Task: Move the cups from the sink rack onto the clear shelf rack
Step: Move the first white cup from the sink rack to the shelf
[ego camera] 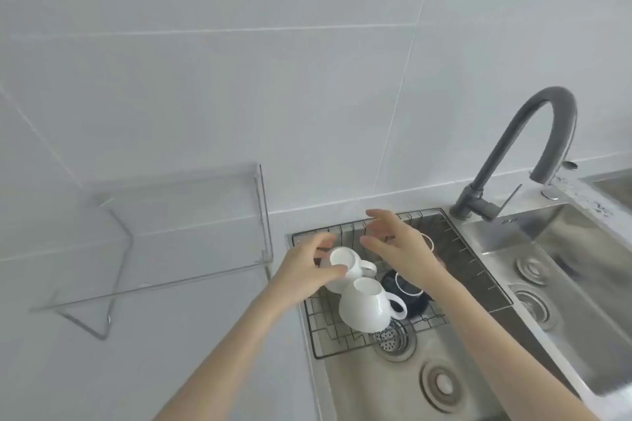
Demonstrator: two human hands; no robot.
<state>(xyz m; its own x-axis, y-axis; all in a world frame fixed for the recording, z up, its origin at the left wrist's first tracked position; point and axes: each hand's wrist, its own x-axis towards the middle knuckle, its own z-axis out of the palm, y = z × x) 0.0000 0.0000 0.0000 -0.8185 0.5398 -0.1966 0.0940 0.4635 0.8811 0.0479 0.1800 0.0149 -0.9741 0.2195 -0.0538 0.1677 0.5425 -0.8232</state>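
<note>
left hand (302,272) fingers pinch the small white cup (343,261) in the sink rack (321,335). right hand (398,244) spread, holding nothing, above it. big white cup (364,306) sits just below the thumb, possibly touching; lifting could tip it.

A small white cup (342,261) lies tilted, base up, pinched between the left fingers (337,271). Just below them a larger white cup (364,306) sits upside down in the wire sink rack (325,335). A dark cup (407,294) lies under the right fingers (372,243). The clear shelf rack (205,188) stands empty, left of both.
</note>
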